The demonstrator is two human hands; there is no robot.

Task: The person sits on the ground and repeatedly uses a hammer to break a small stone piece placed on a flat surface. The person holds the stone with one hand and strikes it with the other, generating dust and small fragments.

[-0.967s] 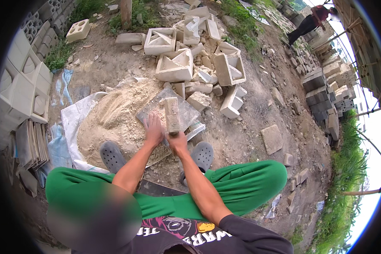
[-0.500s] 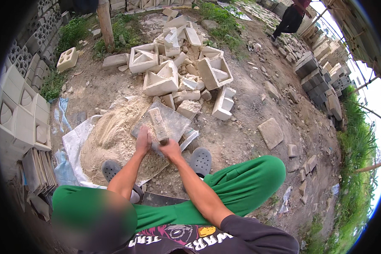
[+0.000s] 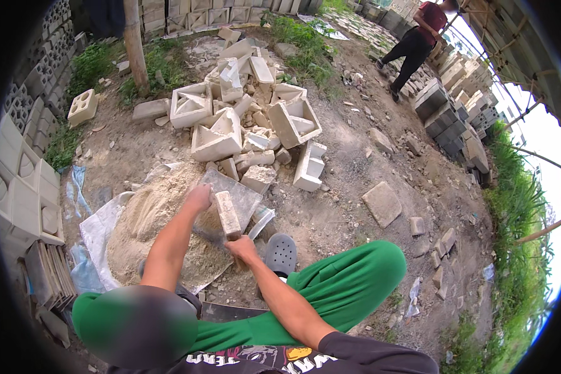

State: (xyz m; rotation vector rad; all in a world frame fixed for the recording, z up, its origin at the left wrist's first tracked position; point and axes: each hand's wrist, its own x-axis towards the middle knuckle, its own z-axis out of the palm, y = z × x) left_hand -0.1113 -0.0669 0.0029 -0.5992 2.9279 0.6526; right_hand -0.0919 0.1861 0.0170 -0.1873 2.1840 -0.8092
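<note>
My right hand (image 3: 242, 249) is closed around the near end of a long, dusty, pale block (image 3: 228, 215), tilted above a grey slab (image 3: 243, 194). Whether the block has a separate handle I cannot make out. My left hand (image 3: 199, 198) is over the slab's left edge, beside a heap of pale crumbly powder (image 3: 149, 212). Its back faces up and the fingers point down, their tips hidden. The powder lies on a white sheet (image 3: 101, 225) left of the slab. Beyond the slab is a pile of broken cream blocks (image 3: 217, 134).
Moulded blocks (image 3: 40, 181) are stacked at the left, above thin boards (image 3: 51, 274). A wooden post (image 3: 135, 50) rises at the far left. A person (image 3: 414, 47) stands at the far right near grey blocks (image 3: 441, 109). A flat stone (image 3: 382, 204) lies on the dirt.
My left hand has moved away from the block, leftward to the slab's edge. My right hand still grips the block. The person at the back has come further into view.
</note>
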